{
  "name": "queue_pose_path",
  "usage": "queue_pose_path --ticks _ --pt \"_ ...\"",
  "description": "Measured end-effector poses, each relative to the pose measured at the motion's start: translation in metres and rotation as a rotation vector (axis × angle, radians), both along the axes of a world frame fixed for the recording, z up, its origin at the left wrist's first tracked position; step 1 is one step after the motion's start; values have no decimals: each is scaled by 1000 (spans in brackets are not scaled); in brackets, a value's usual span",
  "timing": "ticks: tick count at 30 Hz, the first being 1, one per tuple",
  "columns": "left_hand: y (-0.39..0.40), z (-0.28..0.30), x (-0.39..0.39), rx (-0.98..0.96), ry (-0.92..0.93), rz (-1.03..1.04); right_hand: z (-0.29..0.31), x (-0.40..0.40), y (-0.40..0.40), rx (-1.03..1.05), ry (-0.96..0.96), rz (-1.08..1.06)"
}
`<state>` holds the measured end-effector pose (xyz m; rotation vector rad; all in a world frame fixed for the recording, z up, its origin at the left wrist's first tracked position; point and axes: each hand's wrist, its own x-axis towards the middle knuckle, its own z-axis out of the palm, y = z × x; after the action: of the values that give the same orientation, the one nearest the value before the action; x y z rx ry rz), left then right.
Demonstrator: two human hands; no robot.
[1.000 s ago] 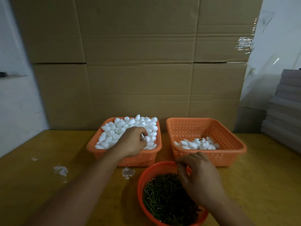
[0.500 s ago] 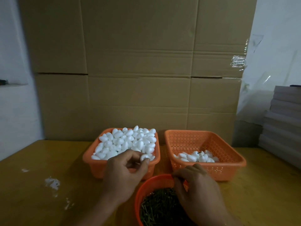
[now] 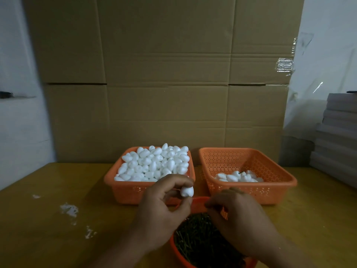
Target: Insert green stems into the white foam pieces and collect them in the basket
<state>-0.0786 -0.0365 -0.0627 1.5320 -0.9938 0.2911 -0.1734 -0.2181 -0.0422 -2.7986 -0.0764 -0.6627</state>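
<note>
One white egg-shaped foam piece [image 3: 187, 191] is now pinched in the grip of your left hand [image 3: 164, 207]. A second ago that hand was still reaching into the full orange rectangular plastic basket of foam pieces [image 3: 123, 190]; it has since lifted clear and come toward your right hand [image 3: 237, 217], so insertion looks next. Your right hand curls over the round orange basket of thin green stems [image 3: 197, 236] near you on the yellow wooden desk [image 3: 48, 219]. Its fingertips seem pinched, but any stem there is too small to make out. The second orange perforated basket [image 3: 274, 182] holds a few finished pieces. The round basket's near rim is cut off.
</note>
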Motion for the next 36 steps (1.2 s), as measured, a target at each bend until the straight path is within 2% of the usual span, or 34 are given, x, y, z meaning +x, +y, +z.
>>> queue_pose_path --ticks 6,11,16,22,36 --pt "11 -1 -5 84 66 -31 3 -3 7 -79 378 47" --pt "8 0 -9 84 64 -45 -5 -1 18 -176 529 29" --pt "8 -2 -6 91 87 -45 -6 0 23 -150 527 4" --pt "8 -4 -4 41 277 -255 -8 2 23 -130 482 -30" --pt "9 5 -4 -195 748 -389 -11 5 17 6 317 -28"
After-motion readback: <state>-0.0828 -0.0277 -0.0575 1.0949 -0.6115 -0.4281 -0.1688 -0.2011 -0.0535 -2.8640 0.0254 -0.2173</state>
